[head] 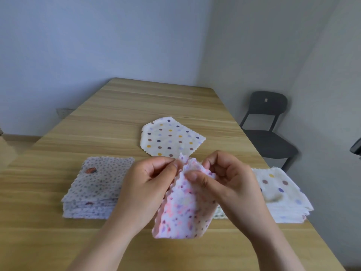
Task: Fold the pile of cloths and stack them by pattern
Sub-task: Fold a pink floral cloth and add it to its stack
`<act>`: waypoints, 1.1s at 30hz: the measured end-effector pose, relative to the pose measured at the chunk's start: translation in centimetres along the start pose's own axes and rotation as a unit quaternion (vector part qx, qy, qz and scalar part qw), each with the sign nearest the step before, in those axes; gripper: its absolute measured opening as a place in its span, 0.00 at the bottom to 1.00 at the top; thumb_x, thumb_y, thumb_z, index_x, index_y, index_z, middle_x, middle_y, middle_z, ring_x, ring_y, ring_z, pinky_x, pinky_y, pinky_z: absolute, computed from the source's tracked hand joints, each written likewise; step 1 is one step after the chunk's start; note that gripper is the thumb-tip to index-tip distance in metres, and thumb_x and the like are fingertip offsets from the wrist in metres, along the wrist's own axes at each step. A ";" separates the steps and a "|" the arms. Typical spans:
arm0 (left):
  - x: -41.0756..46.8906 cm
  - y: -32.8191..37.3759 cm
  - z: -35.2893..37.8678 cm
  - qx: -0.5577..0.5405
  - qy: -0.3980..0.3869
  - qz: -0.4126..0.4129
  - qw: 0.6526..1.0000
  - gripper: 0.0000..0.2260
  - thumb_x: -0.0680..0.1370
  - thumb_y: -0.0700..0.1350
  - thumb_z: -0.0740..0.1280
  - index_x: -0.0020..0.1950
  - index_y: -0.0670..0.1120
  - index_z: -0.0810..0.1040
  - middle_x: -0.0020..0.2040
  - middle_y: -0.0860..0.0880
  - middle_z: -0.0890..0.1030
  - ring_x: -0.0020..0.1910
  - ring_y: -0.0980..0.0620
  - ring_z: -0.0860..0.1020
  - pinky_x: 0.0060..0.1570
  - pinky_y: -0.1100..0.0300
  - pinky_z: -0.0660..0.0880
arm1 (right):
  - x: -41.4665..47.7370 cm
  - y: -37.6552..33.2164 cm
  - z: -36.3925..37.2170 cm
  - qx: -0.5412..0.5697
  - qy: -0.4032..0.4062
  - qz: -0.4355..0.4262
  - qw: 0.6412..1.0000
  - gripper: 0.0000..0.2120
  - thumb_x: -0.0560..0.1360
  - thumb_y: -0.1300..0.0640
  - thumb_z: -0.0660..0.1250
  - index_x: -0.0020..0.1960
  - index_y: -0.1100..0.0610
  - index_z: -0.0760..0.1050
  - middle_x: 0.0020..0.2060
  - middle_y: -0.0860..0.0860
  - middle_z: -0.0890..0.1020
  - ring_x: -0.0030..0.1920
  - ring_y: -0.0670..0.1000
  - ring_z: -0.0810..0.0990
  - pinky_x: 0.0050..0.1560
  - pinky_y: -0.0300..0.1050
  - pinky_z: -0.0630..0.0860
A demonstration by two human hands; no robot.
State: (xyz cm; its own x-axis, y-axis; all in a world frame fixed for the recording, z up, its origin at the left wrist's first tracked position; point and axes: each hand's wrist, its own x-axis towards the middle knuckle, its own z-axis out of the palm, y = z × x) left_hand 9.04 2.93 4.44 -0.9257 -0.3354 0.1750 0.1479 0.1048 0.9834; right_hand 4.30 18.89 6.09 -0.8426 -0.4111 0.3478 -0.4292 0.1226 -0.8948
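Much of the sorting looks done. A stack of small-dotted cloths [97,184] sits folded on the left of the tabletop [136,98]. A stack of cream big-dotted cloths [283,194] sits on the right, near the edge.

Between them, held above the wood, is a pink spotted cloth [181,214]. The left hand [144,188] pinches its top edge between thumb and fingers, and the right hand [234,186] pinches the same edge just beside it. The cloth hangs down, bunched at the top and not yet folded square. No pink stack shows, so I judge this one starts a new pile.

Farther back a loose big-dotted cloth [170,137] lies flat, still to be folded and added to the right stack. A pale scrap peeks out under the right wrist; it may be another cloth, but too little shows to tell.

The tabletop is long, light wood grain, running away to a plain pale wall. A dark chair [267,130] stands off its right side, and a wall socket [62,112] sits low on the left.
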 end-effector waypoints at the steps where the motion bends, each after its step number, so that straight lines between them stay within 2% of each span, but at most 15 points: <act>1: -0.1 0.1 0.0 0.004 -0.007 0.004 1.000 0.11 0.78 0.44 0.66 0.38 0.43 0.83 0.24 0.51 0.69 0.21 0.57 0.65 0.21 0.69 0.61 | 0.0 0.0 0.1 0.004 -0.005 0.004 1.000 0.12 0.68 0.56 0.77 0.37 0.56 0.74 0.26 0.43 0.74 0.27 0.42 0.71 0.28 0.34 0.68; 3: -0.2 0.3 0.0 0.018 -0.022 0.022 0.999 0.11 0.77 0.46 0.66 0.38 0.45 0.83 0.26 0.49 0.70 0.25 0.56 0.66 0.25 0.67 0.62 | 0.1 0.1 0.3 0.000 -0.007 0.014 1.000 0.10 0.69 0.57 0.76 0.38 0.57 0.74 0.25 0.44 0.77 0.27 0.43 0.76 0.30 0.37 0.72; 6: -0.2 0.2 -0.1 0.030 -0.031 0.032 0.999 0.11 0.77 0.48 0.66 0.38 0.45 0.83 0.29 0.46 0.70 0.28 0.53 0.67 0.28 0.64 0.62 | 0.2 0.3 0.5 -0.015 -0.002 0.024 1.000 0.10 0.69 0.54 0.77 0.40 0.55 0.75 0.31 0.57 0.81 0.34 0.60 0.80 0.33 0.53 0.74; 7: -0.3 0.1 -0.2 0.030 -0.031 0.032 0.999 0.12 0.77 0.48 0.66 0.38 0.44 0.82 0.29 0.46 0.69 0.28 0.53 0.66 0.27 0.64 0.62 | 0.3 0.4 0.5 -0.014 0.002 0.027 1.000 0.11 0.69 0.54 0.77 0.40 0.55 0.76 0.34 0.60 0.81 0.35 0.63 0.80 0.34 0.55 0.75; 11: -0.5 0.4 -0.4 0.009 -0.035 0.018 0.999 0.20 0.71 0.57 0.65 0.37 0.39 0.79 0.26 0.49 0.67 0.23 0.56 0.65 0.22 0.69 0.60 | 0.4 0.3 0.7 -0.019 0.004 0.039 0.999 0.11 0.68 0.53 0.77 0.40 0.55 0.76 0.35 0.62 0.81 0.38 0.65 0.81 0.35 0.59 0.76; 13: -0.5 0.6 -0.5 0.010 -0.050 0.018 0.999 0.18 0.72 0.57 0.65 0.38 0.42 0.81 0.25 0.48 0.68 0.22 0.57 0.65 0.21 0.70 0.61 | 0.4 0.2 0.7 -0.020 0.004 0.042 0.999 0.11 0.68 0.53 0.77 0.40 0.55 0.75 0.35 0.62 0.81 0.38 0.65 0.81 0.35 0.60 0.76; 16: -0.4 0.3 -0.6 0.046 -0.050 0.042 0.997 0.14 0.78 0.49 0.66 0.39 0.42 0.81 0.27 0.41 0.69 0.26 0.54 0.67 0.25 0.64 0.63 | 0.3 0.3 0.8 -0.027 0.001 0.041 0.999 0.12 0.68 0.51 0.78 0.40 0.55 0.75 0.33 0.60 0.80 0.31 0.57 0.76 0.33 0.57 0.75; 18: -0.4 0.0 -0.5 0.067 -0.034 0.058 0.995 0.13 0.79 0.46 0.65 0.37 0.42 0.80 0.25 0.49 0.67 0.26 0.56 0.65 0.26 0.65 0.62 | 0.2 0.2 0.8 -0.031 -0.004 0.036 0.999 0.13 0.67 0.50 0.77 0.40 0.55 0.76 0.31 0.58 0.79 0.31 0.50 0.73 0.32 0.52 0.72; 19: -0.4 0.0 -0.4 0.078 -0.022 0.068 0.994 0.14 0.80 0.46 0.65 0.36 0.42 0.79 0.25 0.52 0.67 0.26 0.57 0.65 0.27 0.65 0.62 | 0.1 0.2 0.7 -0.036 -0.007 0.032 0.999 0.14 0.67 0.48 0.77 0.40 0.55 0.76 0.29 0.56 0.77 0.31 0.49 0.72 0.31 0.49 0.70; 21: -0.3 -0.3 -0.4 0.099 0.017 0.097 0.990 0.15 0.78 0.50 0.63 0.36 0.43 0.78 0.25 0.52 0.67 0.27 0.58 0.65 0.28 0.64 0.62 | 0.0 0.2 0.2 -0.062 -0.010 0.022 0.998 0.12 0.68 0.47 0.76 0.39 0.54 0.77 0.27 0.48 0.75 0.31 0.45 0.71 0.32 0.41 0.69; 24: -0.1 -1.1 -1.1 0.173 0.087 0.152 0.969 0.13 0.76 0.51 0.59 0.36 0.45 0.75 0.25 0.51 0.66 0.26 0.56 0.65 0.28 0.64 0.61 | -0.1 0.1 -0.9 -0.130 -0.023 0.003 0.991 0.08 0.71 0.49 0.74 0.37 0.51 0.79 0.28 0.43 0.79 0.32 0.42 0.75 0.34 0.30 0.69; 26: -0.4 -1.7 -1.6 0.239 0.104 0.182 0.948 0.11 0.78 0.49 0.58 0.37 0.49 0.71 0.26 0.54 0.68 0.27 0.55 0.66 0.28 0.65 0.61 | -0.4 -0.1 -1.4 -0.157 -0.040 -0.005 0.987 0.08 0.71 0.47 0.73 0.37 0.50 0.80 0.31 0.44 0.81 0.34 0.43 0.78 0.36 0.30 0.70; 29: -1.1 -3.0 -1.7 0.302 0.123 0.207 0.922 0.08 0.79 0.45 0.58 0.40 0.52 0.67 0.26 0.57 0.68 0.27 0.58 0.68 0.29 0.68 0.63 | -0.8 0.1 -1.4 -0.170 -0.039 0.003 0.985 0.09 0.67 0.42 0.72 0.39 0.47 0.80 0.33 0.44 0.81 0.38 0.43 0.77 0.40 0.30 0.71; 31: -1.5 -3.9 -1.6 0.289 0.125 0.192 0.929 0.08 0.79 0.45 0.58 0.39 0.51 0.68 0.28 0.55 0.69 0.27 0.58 0.68 0.29 0.67 0.63 | -1.1 0.9 -1.2 -0.169 -0.025 0.014 0.985 0.09 0.67 0.44 0.73 0.44 0.46 0.80 0.37 0.44 0.80 0.41 0.43 0.78 0.42 0.30 0.72; 33: -1.7 -4.4 -1.5 0.260 0.120 0.173 0.942 0.09 0.78 0.46 0.57 0.38 0.51 0.69 0.31 0.55 0.72 0.29 0.57 0.69 0.29 0.68 0.63 | -1.2 1.9 -0.7 -0.159 -0.010 0.040 0.986 0.10 0.70 0.49 0.74 0.50 0.45 0.79 0.41 0.44 0.80 0.43 0.44 0.79 0.44 0.34 0.76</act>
State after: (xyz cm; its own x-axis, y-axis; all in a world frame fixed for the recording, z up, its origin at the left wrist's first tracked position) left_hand 10.44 1.67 -0.12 -0.7388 -0.3916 0.5485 0.1794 0.6702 0.7202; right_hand 4.31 20.26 4.15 -0.8729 -0.4058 0.2710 -0.4444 0.4317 -0.7850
